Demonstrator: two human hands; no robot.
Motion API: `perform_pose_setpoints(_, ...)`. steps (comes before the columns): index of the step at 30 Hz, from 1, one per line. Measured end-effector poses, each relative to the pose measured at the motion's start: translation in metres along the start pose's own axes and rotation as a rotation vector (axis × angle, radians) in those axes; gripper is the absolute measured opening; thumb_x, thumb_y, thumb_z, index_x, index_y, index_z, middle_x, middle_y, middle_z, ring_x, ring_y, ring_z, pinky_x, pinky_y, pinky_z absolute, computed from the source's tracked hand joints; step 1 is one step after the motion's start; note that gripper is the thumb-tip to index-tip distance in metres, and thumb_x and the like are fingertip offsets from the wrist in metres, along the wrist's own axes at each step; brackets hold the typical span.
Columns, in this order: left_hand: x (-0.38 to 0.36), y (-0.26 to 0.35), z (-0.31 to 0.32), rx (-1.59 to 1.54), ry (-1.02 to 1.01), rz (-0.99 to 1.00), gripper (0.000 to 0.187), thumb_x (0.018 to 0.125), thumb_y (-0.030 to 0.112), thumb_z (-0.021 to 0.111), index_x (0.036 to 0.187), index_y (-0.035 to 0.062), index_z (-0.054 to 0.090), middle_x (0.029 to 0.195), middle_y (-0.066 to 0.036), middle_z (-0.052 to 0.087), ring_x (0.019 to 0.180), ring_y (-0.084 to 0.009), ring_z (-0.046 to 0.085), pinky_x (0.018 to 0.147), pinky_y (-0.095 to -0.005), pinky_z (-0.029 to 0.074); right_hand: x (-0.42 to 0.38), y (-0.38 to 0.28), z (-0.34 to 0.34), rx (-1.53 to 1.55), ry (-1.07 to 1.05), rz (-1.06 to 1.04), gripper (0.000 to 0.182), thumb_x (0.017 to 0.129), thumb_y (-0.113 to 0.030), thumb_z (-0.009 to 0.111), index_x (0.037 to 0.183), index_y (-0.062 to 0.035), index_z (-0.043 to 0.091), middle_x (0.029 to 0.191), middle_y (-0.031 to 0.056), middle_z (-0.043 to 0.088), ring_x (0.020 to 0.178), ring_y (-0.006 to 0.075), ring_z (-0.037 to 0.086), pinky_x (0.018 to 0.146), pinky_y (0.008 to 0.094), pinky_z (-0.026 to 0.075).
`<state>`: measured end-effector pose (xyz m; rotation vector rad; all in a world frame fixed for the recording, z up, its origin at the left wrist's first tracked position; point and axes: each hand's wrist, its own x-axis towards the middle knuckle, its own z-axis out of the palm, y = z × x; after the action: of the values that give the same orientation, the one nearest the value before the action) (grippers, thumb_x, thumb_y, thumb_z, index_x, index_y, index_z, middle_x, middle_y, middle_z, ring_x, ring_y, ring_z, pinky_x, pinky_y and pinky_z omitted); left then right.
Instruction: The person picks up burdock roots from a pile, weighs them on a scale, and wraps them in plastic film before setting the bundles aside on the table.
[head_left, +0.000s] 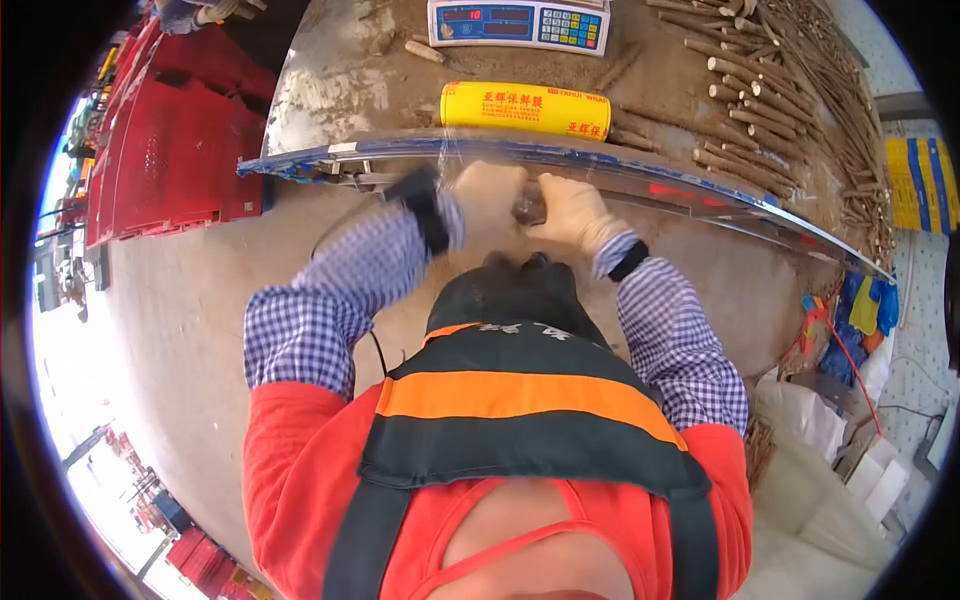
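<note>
Both hands wear pale gloves and are in front of the table's near edge, above the apron. My left hand (488, 198) is closed and slightly blurred, its fingers around the left side of a dark brown bundle (529, 204). On the right side of that bundle, my right hand (575, 210) is closed too, its thumb along the top. The bundle looks like thin brown roots seen nearly end-on; the gloves hide most of it. Just beyond the hands, a yellow box of cling film (525, 110) lies along the table edge. A clear, shiny strip hangs near its left end.
A digital scale (518, 25) with a red readout stands behind the box. Long brown roots (755, 95) with pale cut ends are piled on the right of the dirt-covered table (335, 90). Red plastic crates (170, 140) stand at left. Bags (865, 305) hang at right.
</note>
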<state>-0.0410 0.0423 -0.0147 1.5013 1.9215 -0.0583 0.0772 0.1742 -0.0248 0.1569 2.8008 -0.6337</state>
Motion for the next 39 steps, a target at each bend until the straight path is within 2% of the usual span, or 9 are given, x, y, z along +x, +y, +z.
perform_pose_setpoints(3, -0.005, 0.001, 0.023, 0.185, 0.372, -0.017, 0.073, 0.069, 0.041, 0.077, 0.126, 0.0031, 0.053, 0.115, -0.02, 0.065, 0.107, -0.0315, 0.062, 0.092, -0.0372, 0.048, 0.0, -0.009, -0.048, -0.134, -0.332, 0.002, 0.065, 0.063, -0.043, 0.075, 0.108, 0.0013, 0.058, 0.104, 0.0231, 0.067, 0.099, 0.031, 0.066, 0.086, 0.0398, 0.052)
perform_pose_setpoints(8, -0.009, -0.02, -0.006, -0.298, 0.047, 0.14, 0.088, 0.061, 0.033, 0.084, 0.134, 0.0027, 0.046, 0.124, -0.024, 0.058, 0.119, -0.0384, 0.053, 0.1, -0.0419, 0.043, 0.006, -0.024, 0.019, -0.791, 0.456, -0.166, 0.03, 0.072, -0.028, 0.074, 0.097, -0.0115, 0.068, 0.094, 0.0076, 0.066, 0.092, 0.025, 0.065, 0.072, 0.0404, 0.051)
perform_pose_setpoints(13, 0.008, -0.044, -0.016, -0.196, 0.696, 0.292, 0.051, 0.077, 0.041, 0.071, 0.118, 0.0108, 0.064, 0.122, -0.013, 0.063, 0.115, -0.0355, 0.057, 0.099, -0.0432, 0.045, 0.007, -0.019, 0.003, -0.463, 0.113, -0.034, 0.035, 0.074, -0.017, 0.068, 0.105, -0.0039, 0.06, 0.094, 0.0127, 0.065, 0.09, 0.0303, 0.065, 0.079, 0.04, 0.053)
perform_pose_setpoints(18, 0.03, -0.061, 0.001, 0.611, 0.377, 0.091, 0.062, 0.092, 0.038, 0.05, 0.149, 0.0363, 0.027, 0.16, -0.001, 0.019, 0.146, -0.0308, 0.021, 0.116, -0.058, 0.017, 0.039, 0.017, 0.049, -0.068, -0.082, 0.045, 0.043, 0.066, -0.017, 0.074, 0.105, -0.0027, 0.063, 0.096, 0.0158, 0.069, 0.086, 0.0299, 0.068, 0.075, 0.0368, 0.055)
perform_pose_setpoints(21, 0.031, -0.056, -0.001, 0.613, 0.372, 0.088, 0.063, 0.092, 0.039, 0.051, 0.149, 0.0352, 0.026, 0.158, -0.003, 0.023, 0.146, -0.031, 0.022, 0.115, -0.0589, 0.018, -0.005, 0.022, 0.095, 0.977, -0.634, 0.298, 0.045, 0.065, -0.027, 0.079, 0.099, -0.0002, 0.069, 0.084, 0.0123, 0.07, 0.075, 0.0205, 0.065, 0.07, 0.0366, 0.052)
perform_pose_setpoints(27, 0.012, 0.004, 0.053, 0.178, 0.508, 0.154, 0.104, 0.071, 0.059, 0.069, 0.149, 0.0043, 0.026, 0.152, -0.024, 0.028, 0.143, -0.0378, 0.025, 0.111, -0.0619, 0.02, -0.04, 0.016, 0.076, -0.204, -0.266, -0.115, 0.042, 0.068, -0.025, 0.072, 0.103, -0.0037, 0.064, 0.092, 0.0167, 0.068, 0.088, 0.0325, 0.067, 0.076, 0.0411, 0.054)
perform_pose_setpoints(29, -0.03, 0.044, 0.029, -0.3, 0.318, 0.174, 0.092, 0.072, 0.032, 0.077, 0.148, 0.0122, 0.029, 0.136, -0.025, 0.047, 0.113, -0.0424, 0.058, 0.096, -0.0501, 0.045, -0.024, 0.003, 0.029, -0.15, -0.063, -0.313, 0.032, 0.073, -0.023, 0.07, 0.099, -0.0055, 0.064, 0.093, 0.0142, 0.068, 0.091, 0.0298, 0.065, 0.076, 0.0404, 0.052)
perform_pose_setpoints(33, -0.075, 0.009, -0.041, -0.289, 0.482, -0.072, 0.081, 0.075, 0.016, 0.072, 0.145, 0.0116, 0.033, 0.084, -0.019, 0.066, 0.075, -0.0354, 0.066, 0.068, -0.0443, 0.054, 0.009, -0.041, -0.05, -0.133, 0.267, -0.344, 0.04, 0.073, -0.029, 0.073, 0.105, -0.0062, 0.064, 0.107, 0.0119, 0.064, 0.1, 0.0284, 0.06, 0.079, 0.0406, 0.051)
perform_pose_setpoints(39, -0.11, -0.27, -0.049, -0.243, 0.848, -0.23, 0.075, 0.074, 0.014, 0.073, 0.143, 0.0173, 0.044, 0.122, -0.015, 0.063, 0.109, -0.0326, 0.062, 0.088, -0.0387, 0.051, 0.029, 0.004, -0.105, 0.478, 0.76, -0.038, 0.038, 0.087, -0.031, 0.068, 0.112, -0.0022, 0.062, 0.108, 0.012, 0.064, 0.1, 0.0234, 0.063, 0.086, 0.0387, 0.053)
